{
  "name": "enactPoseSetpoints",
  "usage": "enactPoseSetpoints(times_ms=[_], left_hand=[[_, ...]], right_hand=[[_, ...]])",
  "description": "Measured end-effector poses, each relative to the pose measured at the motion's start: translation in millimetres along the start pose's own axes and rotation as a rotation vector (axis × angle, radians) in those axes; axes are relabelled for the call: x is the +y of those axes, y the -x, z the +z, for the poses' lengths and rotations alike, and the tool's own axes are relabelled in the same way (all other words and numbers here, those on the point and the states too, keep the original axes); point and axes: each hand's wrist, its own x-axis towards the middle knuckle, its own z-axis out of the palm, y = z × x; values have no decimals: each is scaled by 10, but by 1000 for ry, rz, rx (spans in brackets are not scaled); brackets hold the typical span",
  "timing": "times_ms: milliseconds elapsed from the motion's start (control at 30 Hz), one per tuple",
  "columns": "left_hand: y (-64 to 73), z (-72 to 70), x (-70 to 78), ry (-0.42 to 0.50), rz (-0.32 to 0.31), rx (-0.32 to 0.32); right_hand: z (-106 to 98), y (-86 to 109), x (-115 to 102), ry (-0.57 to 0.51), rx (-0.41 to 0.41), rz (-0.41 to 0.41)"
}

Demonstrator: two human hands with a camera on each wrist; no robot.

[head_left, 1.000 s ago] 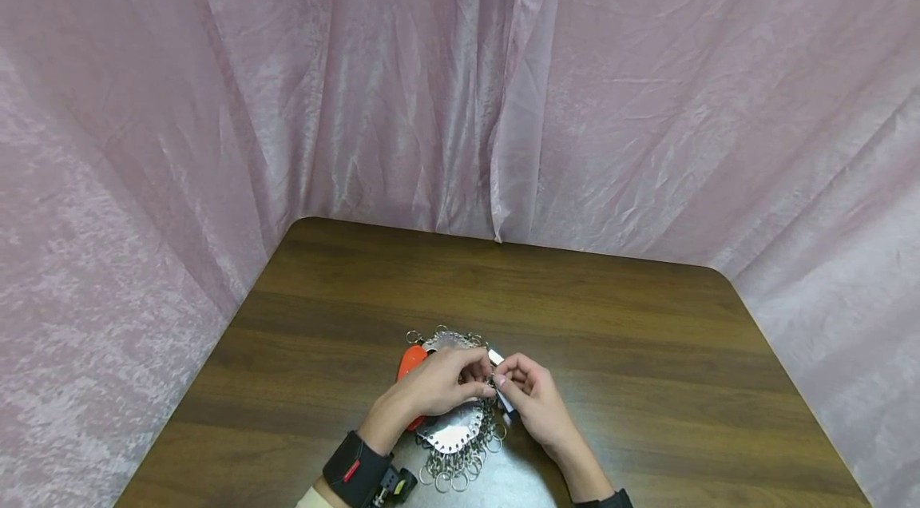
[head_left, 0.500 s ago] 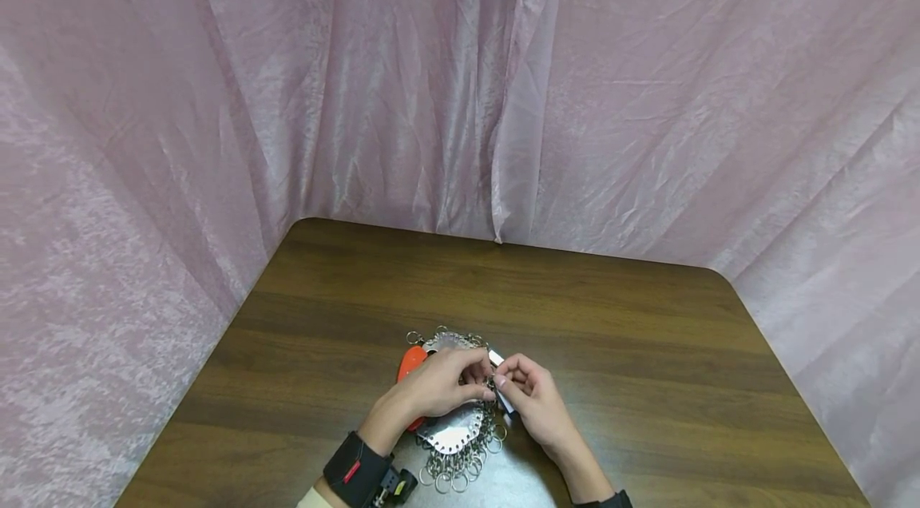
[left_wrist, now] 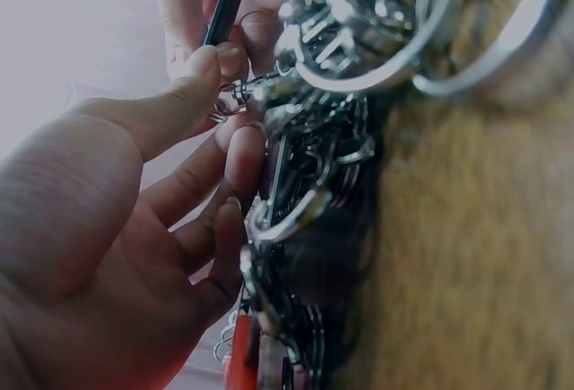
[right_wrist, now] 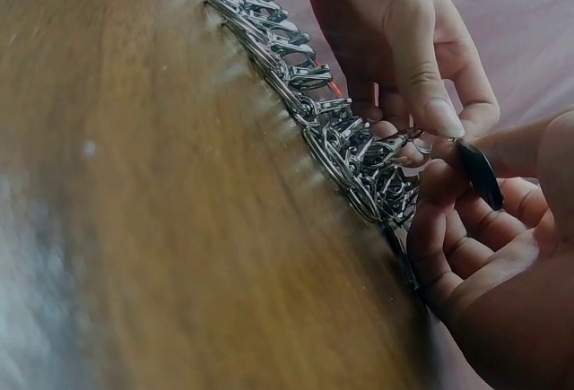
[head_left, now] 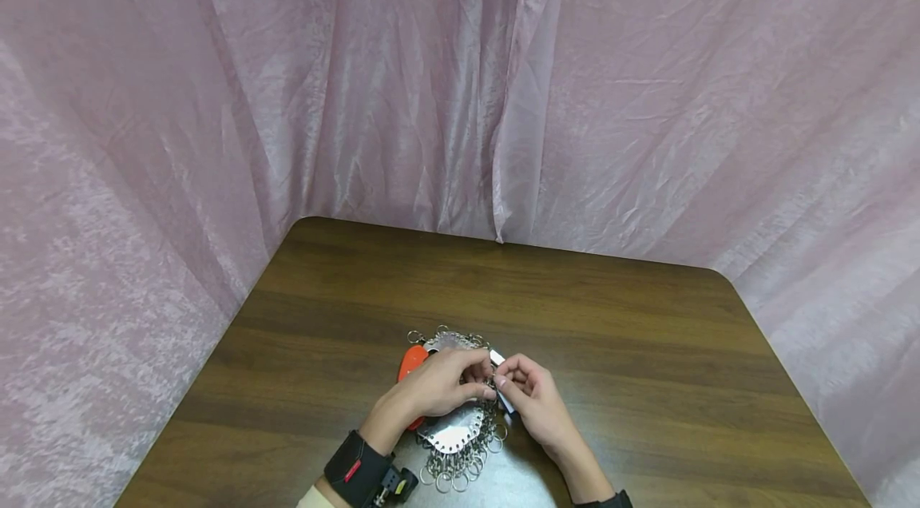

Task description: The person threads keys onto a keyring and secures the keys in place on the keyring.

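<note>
A shiny metal plate (head_left: pixel 454 434), its edge lined with holes and fringed with key rings (head_left: pixel 443 482) on short clasps, lies under my left hand (head_left: pixel 442 382). In the left wrist view my left thumb and forefinger pinch a small metal clasp (left_wrist: pixel 235 99) at the fringe. Close by on the right, my right hand (head_left: pixel 537 404) meets the left fingertips with its fingers curled. Between its thumb and fingers it pinches a small flat black piece (right_wrist: pixel 480 173), whose kind I cannot tell. The hands cover part of the plate.
An orange-red rounded object (head_left: pixel 411 361) sits at the plate's left, partly under my left hand. A white-and-dark strip (head_left: pixel 497 357) lies at its right side. The brown wooden table (head_left: pixel 611 324) reaches back to pink curtains (head_left: pixel 402 93).
</note>
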Motion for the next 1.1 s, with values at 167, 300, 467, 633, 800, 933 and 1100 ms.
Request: enactPoseSetpoints(times_ms=[167, 300, 467, 633, 800, 933, 1100], left_hand=[[-5, 9, -2, 11, -17, 6], [-12, 15, -8, 30, -34, 3], [-9, 8, -7, 37, -23, 3], [2, -3, -1, 13, 8, 9], [9, -11, 7, 1, 24, 10], [9, -12, 7, -4, 26, 9], [9, -11, 6, -1, 28, 10]], right_hand=[[2, 7, -4, -20, 0, 15], [0, 9, 0, -22, -7, 15], [-1, 8, 7, -17, -8, 10], [1, 5, 11, -8, -10, 6], [4, 6, 14, -12, -9, 10], [3, 11, 13, -15, -9, 14], [4, 15, 9, -16, -10, 11]])
